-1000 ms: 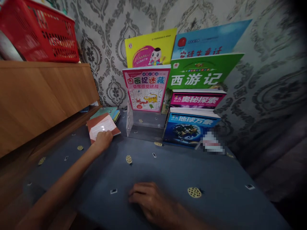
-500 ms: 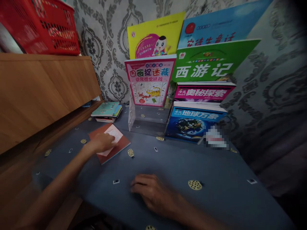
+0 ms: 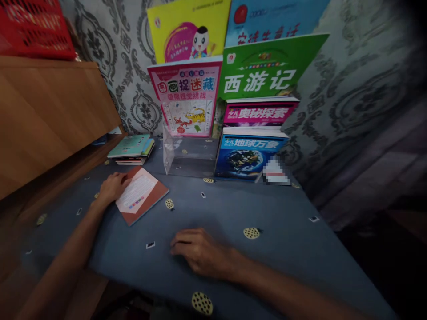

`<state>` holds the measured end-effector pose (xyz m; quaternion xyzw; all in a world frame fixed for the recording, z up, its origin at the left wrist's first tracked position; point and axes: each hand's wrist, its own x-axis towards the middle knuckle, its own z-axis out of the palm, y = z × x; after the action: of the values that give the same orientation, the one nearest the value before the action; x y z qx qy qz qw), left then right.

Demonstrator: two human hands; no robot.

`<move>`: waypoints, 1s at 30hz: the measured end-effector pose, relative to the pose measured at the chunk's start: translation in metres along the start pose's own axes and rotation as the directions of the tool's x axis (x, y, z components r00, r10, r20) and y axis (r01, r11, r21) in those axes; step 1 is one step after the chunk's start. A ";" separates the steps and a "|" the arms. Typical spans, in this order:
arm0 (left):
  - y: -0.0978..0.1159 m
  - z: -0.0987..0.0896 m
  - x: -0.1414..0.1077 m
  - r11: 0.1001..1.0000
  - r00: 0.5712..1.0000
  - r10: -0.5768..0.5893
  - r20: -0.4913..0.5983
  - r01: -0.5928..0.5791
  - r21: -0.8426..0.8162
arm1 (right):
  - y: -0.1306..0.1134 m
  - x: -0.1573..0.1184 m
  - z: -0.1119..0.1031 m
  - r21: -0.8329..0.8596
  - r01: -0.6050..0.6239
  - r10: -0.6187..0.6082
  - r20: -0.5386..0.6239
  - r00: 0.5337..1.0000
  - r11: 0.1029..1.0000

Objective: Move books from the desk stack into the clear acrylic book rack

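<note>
A table (image 3: 276,249) covered in slate-blue cloth with a small scattered print stands against grey damask wallpaper (image 3: 360,102). A wooden cabinet (image 3: 43,115) runs along its left side, and a red plastic basket (image 3: 33,31) sits on top of the cabinet. At the back of the table, a clear acrylic book stand (image 3: 188,155) holds a pink puzzle book (image 3: 185,98) upright. Beside it stand a green book titled 西游记 (image 3: 263,75) and a blue book with a globe on its cover (image 3: 250,155). A small stack of books (image 3: 130,149) lies left of the stand. Nearer the person, a thin booklet with a reddish-brown cover and pale panel (image 3: 142,195) lies flat on the cloth, set at a slant. The left hand (image 3: 113,187) rests palm down at the booklet's left edge, fingers touching it without gripping. The right hand (image 3: 200,252) lies loosely curled and empty on the cloth, well apart from the left hand and the booklet.
</note>
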<state>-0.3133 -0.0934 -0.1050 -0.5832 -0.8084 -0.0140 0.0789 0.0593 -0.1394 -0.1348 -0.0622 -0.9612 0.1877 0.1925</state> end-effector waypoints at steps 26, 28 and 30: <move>0.134 -0.040 -0.118 0.995 0.988 0.095 0.122 -0.095 -0.011 | 0.049 -0.116 -0.064 0.207 -0.523 0.537 -0.566 0.625 0.827; 0.157 -0.047 -0.129 0.990 0.979 0.143 0.144 -0.142 -0.016 | 0.053 -0.124 -0.067 0.270 -0.560 0.597 -0.577 0.557 0.783; 0.180 -0.053 -0.140 0.979 0.966 0.202 0.162 -0.200 -0.030 | 0.056 -0.132 -0.070 0.319 -0.581 0.637 -0.589 0.497 0.749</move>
<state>-0.0947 -0.1734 -0.0853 -0.6617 -0.7488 0.0367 0.0091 0.2110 -0.0895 -0.1426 -0.4517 -0.7327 0.2456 0.4458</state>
